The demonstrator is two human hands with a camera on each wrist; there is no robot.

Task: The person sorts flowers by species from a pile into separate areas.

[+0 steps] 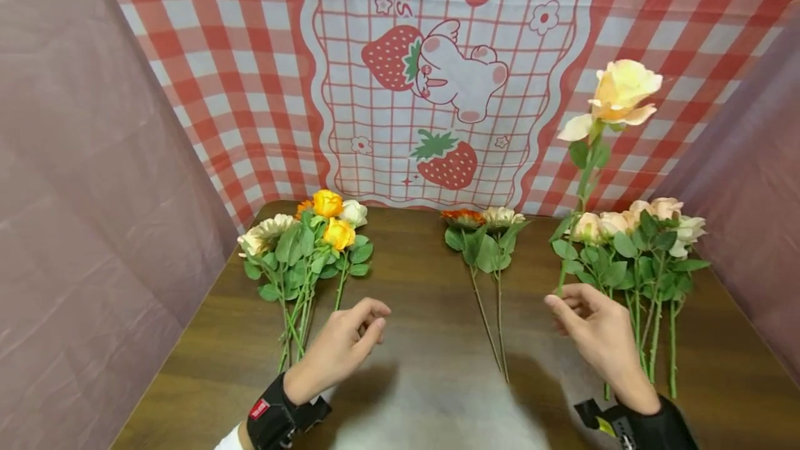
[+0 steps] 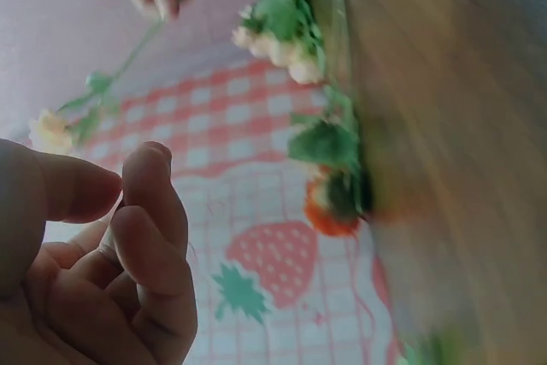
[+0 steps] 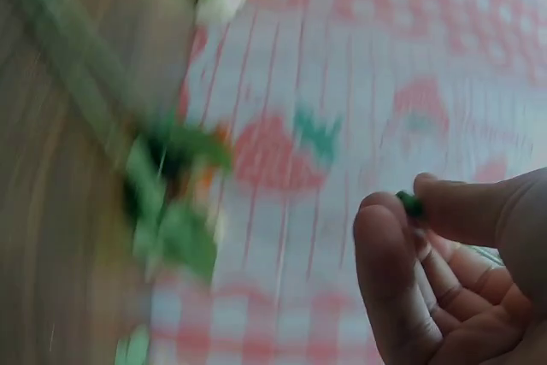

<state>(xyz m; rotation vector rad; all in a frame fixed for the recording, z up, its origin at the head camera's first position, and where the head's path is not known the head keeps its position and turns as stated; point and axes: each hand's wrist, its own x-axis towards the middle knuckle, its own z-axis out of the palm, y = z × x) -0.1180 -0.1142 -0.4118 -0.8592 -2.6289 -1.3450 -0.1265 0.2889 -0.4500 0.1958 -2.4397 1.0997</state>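
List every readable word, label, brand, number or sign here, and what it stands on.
"stra": red, sideways on the checked cloth, cut off at the head view's top edge.
Red label on the left wristband: too small to read.
No other readable text.

Beneath the left hand and the right hand I see a brown wood-grain tabletop, a pale sheen between them. Beyond both hangs a red-and-white gingham cloth, printed with strawberries and a white cartoon animal. Mauve drapes hang outward of each hand.
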